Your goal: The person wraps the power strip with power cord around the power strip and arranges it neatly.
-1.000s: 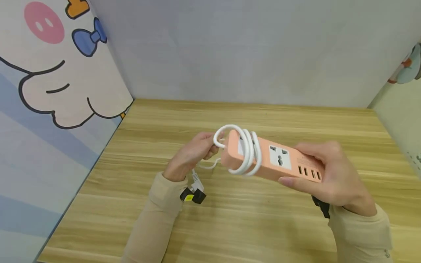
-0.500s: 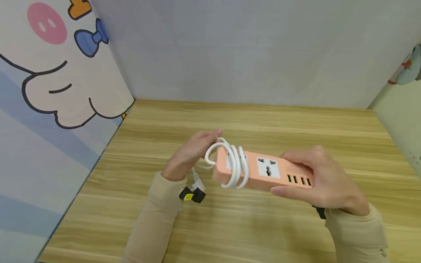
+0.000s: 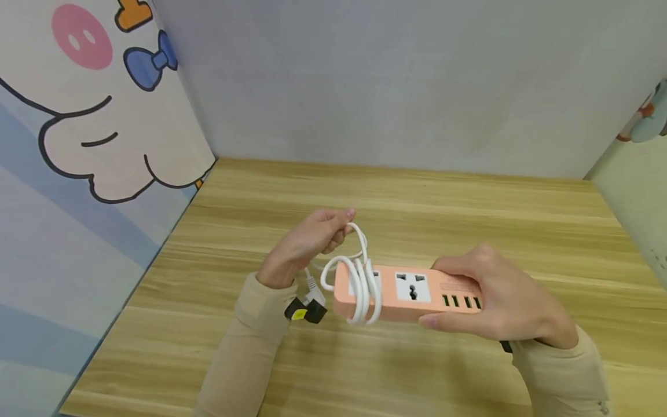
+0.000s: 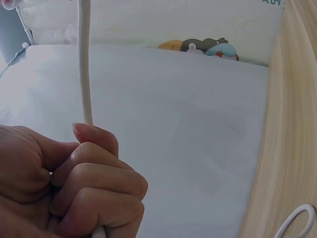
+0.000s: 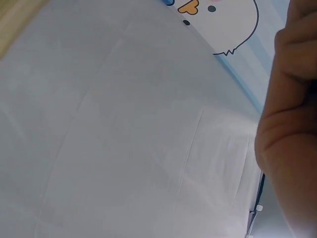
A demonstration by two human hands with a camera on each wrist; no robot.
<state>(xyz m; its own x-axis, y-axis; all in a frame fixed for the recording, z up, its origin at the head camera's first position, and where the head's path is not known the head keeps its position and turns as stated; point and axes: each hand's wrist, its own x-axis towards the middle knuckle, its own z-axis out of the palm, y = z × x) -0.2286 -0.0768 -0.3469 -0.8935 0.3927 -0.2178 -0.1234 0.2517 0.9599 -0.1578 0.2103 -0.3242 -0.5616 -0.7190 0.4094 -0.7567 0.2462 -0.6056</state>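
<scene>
A peach-coloured power strip (image 3: 388,289) with white sockets and several USB ports is held above the table. My right hand (image 3: 495,295) grips its right end, thumb along the near side. White cord (image 3: 359,292) loops several times round the strip's left end. My left hand (image 3: 315,237) pinches the cord up beyond that end. In the left wrist view the left hand (image 4: 99,183) has its fingers curled round the cord (image 4: 84,64). The white plug (image 3: 314,292) hangs by the left wrist. In the right wrist view only part of the right hand (image 5: 292,114) shows.
The wood-grain table (image 3: 443,220) runs back to a pale wall (image 3: 396,81). On the left stands a panel with a cartoon print (image 3: 130,133). A black wrist strap piece with a yellow tag (image 3: 299,314) sits on the left cuff.
My right hand has brought the power strip down and to the left, and it lies more level. The left hand stays nearly in place, with a cord length now rising to its fingertips.
</scene>
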